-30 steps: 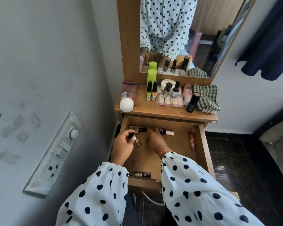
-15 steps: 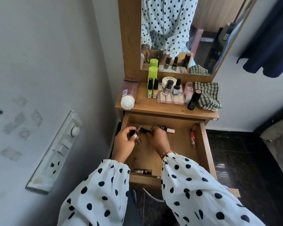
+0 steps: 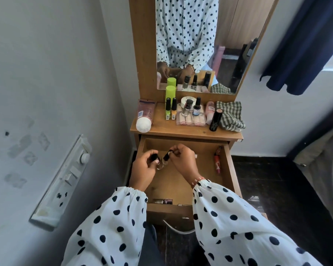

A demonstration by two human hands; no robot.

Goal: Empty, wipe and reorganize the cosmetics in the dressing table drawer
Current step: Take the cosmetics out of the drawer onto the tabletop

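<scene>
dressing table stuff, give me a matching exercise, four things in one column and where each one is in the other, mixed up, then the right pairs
Things
1. checked cloth
2. red tube
3. lime green bottle
4. pink tube with white cap

Places
A. lying at the left end of the tabletop
B. in the open drawer by its right wall
C. standing against the mirror
D. bunched at the right end of the tabletop

Pairs: 1-D, 2-B, 3-C, 4-A
</scene>
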